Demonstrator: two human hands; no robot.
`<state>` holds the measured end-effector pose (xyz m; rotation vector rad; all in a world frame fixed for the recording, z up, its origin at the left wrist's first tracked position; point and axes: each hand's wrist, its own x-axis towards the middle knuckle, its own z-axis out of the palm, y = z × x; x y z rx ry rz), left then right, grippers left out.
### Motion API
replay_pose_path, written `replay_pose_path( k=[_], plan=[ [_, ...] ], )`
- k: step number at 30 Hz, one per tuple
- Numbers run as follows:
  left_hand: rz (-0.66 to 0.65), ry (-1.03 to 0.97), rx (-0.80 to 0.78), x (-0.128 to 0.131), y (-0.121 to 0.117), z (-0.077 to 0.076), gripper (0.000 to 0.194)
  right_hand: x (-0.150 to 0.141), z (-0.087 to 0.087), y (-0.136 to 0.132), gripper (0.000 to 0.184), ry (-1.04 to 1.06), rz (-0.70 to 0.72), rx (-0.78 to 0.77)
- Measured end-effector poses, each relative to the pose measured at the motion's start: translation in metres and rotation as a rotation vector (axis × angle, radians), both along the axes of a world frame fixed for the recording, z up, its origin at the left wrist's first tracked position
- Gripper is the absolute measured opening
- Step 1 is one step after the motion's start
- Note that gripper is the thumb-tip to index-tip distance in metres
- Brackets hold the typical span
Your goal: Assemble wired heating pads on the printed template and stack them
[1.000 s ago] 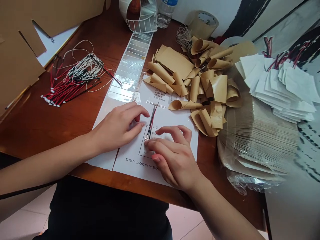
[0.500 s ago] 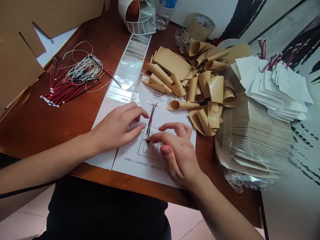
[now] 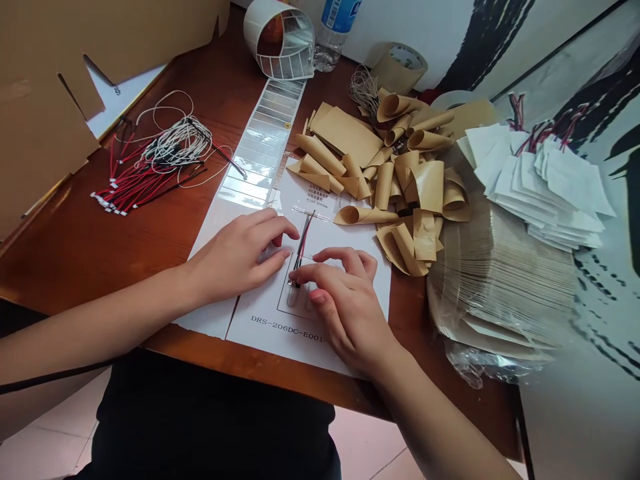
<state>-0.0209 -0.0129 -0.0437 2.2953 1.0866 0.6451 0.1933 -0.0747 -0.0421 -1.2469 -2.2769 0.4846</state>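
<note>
Well, the left hand (image 3: 235, 257) lies on the paper with its fingers loosely curled and slightly apart, pinching nothing, its fingertips just left of a red-and-black wire pair (image 3: 302, 250). The right hand (image 3: 345, 300) is arched over the wire pair's lower end, with the index fingertip (image 3: 295, 275) pressed down at that end; whether it pinches the wire cannot be told. That end lies on a clear film square (image 3: 295, 293), which sits on a white printed sheet (image 3: 280, 327).

Far along the sheet: a strip of silver labels (image 3: 260, 150), running to a label roll (image 3: 280, 50) at the far edge of the table. Right of the sheet: a heap of curled tan paper (image 3: 385, 180), then a plastic-wrapped stack of tan sheets (image 3: 500, 280), topped by white pads with wires (image 3: 555, 180). Far right: a tape roll (image 3: 400, 67), beside a water bottle (image 3: 333, 30). Left: a bunch of red and white wires (image 3: 150, 180) on the wooden table (image 3: 100, 253), near a cardboard box flap (image 3: 40, 113).
</note>
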Motion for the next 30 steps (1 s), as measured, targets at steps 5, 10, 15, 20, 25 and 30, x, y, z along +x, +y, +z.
replay_pose_path(
  k=[5,10,15,20,25,30],
  plan=[
    [-0.005,0.010,0.033,0.000,0.001,0.001,0.016,0.001,0.001,0.000,0.046,-0.005,0.011,0.007],
    [-0.054,0.042,0.049,-0.002,0.002,0.000,0.025,0.001,0.002,0.000,0.041,-0.010,0.014,0.020],
    [-0.151,0.193,0.227,-0.002,0.001,-0.011,0.037,-0.001,0.002,0.000,0.040,0.012,0.018,0.030],
    [-0.106,0.235,0.245,0.002,0.002,-0.015,0.039,0.003,0.000,0.001,0.044,0.104,-0.058,0.104],
    [-0.092,0.290,0.231,0.004,0.006,-0.011,0.042,0.004,-0.002,0.002,0.047,0.166,-0.104,0.122],
    [-0.086,0.360,0.238,0.008,0.014,-0.002,0.041,0.007,0.001,0.003,0.049,0.235,-0.203,0.163]
  ],
)
